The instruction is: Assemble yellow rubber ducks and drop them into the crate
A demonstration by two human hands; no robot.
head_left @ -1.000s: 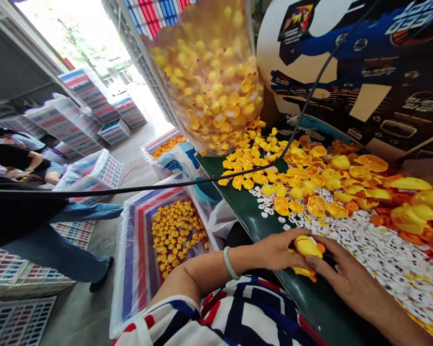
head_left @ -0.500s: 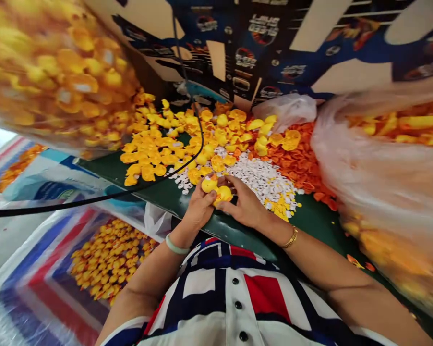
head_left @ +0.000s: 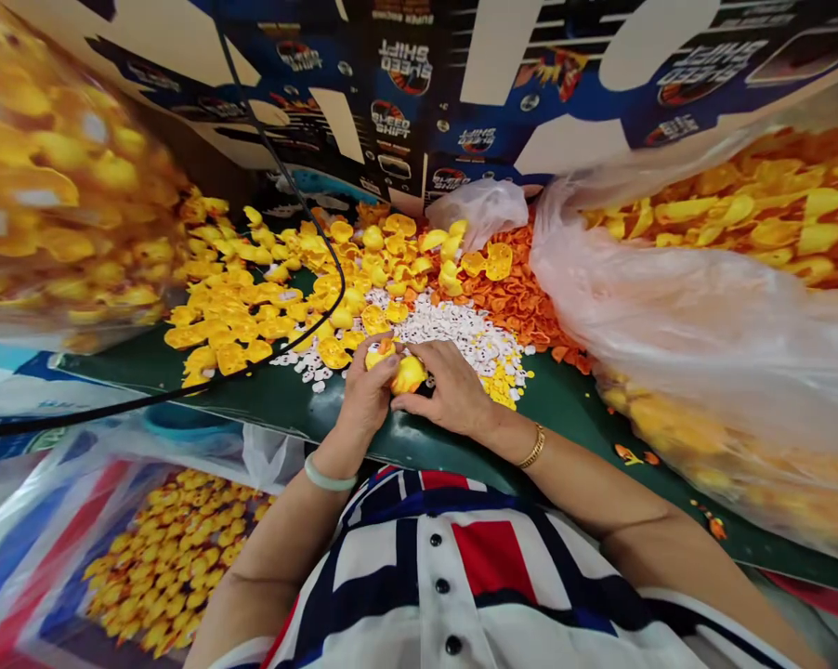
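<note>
View swings right; yellow toy duck [head_left: 409, 374] stays between left grip [head_left: 365, 398] and right grip [head_left: 453, 390]

Compared with half a second ago, the green tabletop [head_left: 565, 404] and its heaps sit farther left in view, and the right-hand bag [head_left: 670, 297] of yellow and orange pieces shows more fully. The left grip pinches the duck by its head, thumb pressed against it; the right grip curls thumb and fingers around its rounded body. The duck is held near the tabletop's front edge, just before white pieces [head_left: 453, 325] with dark spots. Orange pieces [head_left: 517, 288] lie behind these, yellow shells [head_left: 238, 307] to the left. A black cable [head_left: 112, 413] crosses the shells. At lower left, a striped container [head_left: 91, 520] holds many small yellow ducks [head_left: 175, 548].
</note>
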